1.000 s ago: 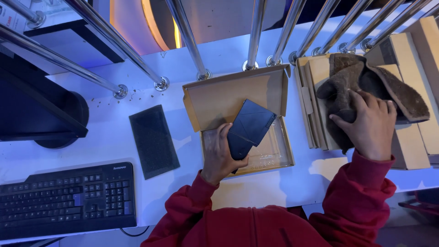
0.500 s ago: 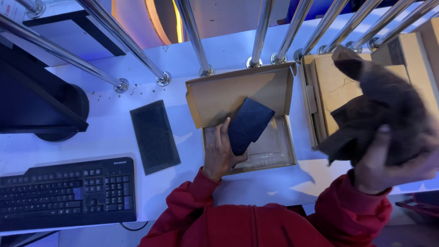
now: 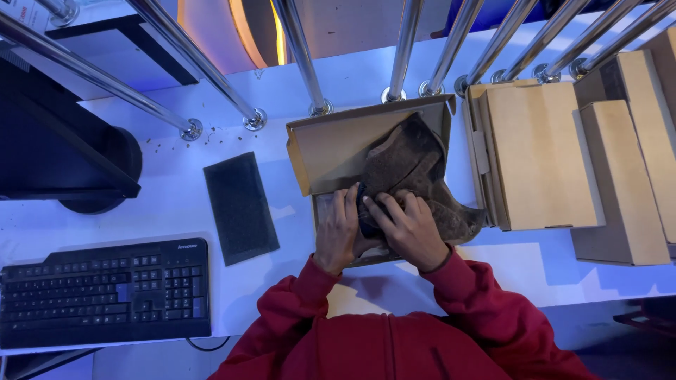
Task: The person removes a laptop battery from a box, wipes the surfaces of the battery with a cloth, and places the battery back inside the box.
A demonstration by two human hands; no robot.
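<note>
Centre of the frame: 1 open brown cardboard box (image 3: 331, 151) with its lid flap raised toward the upper edge, standing on a white table (image 3: 296, 84). Over it, 1 dark brown suede-like cloth pouch (image 3: 412, 169), crumpled, spilling past the box's right wall. Left hand (image 3: 338, 229) and right hand (image 3: 412, 232), both in red sleeves, meet just below centre, fingers curled onto the pouch and a small dark flat object (image 3: 366, 211) mostly hidden between them; how firmly each grasps cannot be told. Left of the box: 1 black rectangular textured pad (image 3: 241, 207), lying flat. Lower left: 1 black computer keyboard (image 3: 105, 292). Right side: closed tan cardboard boxes (image 3: 542, 155), side by side. Upper edge: slanting chrome rails (image 3: 299, 53).
</note>
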